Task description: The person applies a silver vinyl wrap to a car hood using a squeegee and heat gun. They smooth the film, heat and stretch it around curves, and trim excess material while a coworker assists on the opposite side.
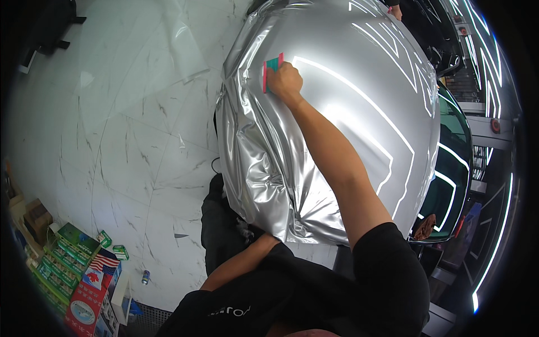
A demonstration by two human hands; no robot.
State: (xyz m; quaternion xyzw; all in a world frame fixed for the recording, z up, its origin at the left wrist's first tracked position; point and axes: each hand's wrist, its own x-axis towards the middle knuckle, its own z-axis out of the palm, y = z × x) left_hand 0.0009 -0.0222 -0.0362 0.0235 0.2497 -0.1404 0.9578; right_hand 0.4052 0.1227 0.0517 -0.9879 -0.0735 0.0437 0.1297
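Glossy silver wrap film (337,67) lies over a car's hood. It is smooth across the middle and bunched into deep folds (264,174) along the left and near edges. On the far left part of the film, my right hand (285,81) is closed around a teal squeegee (273,63) with pink edges, held against the surface. My right arm reaches across the film. Low down, close to my body, my left hand (266,242) is at the film's near edge. Its fingers are hidden, so whether it grips the film does not show.
Another person's hand (396,11) is at the hood's far right edge. The car's dark windshield (449,163) stands to the right, with a brown cloth (425,227) near its lower end. Green boxes (67,258), a red box (84,306) and a small can (146,277) stand at lower left.
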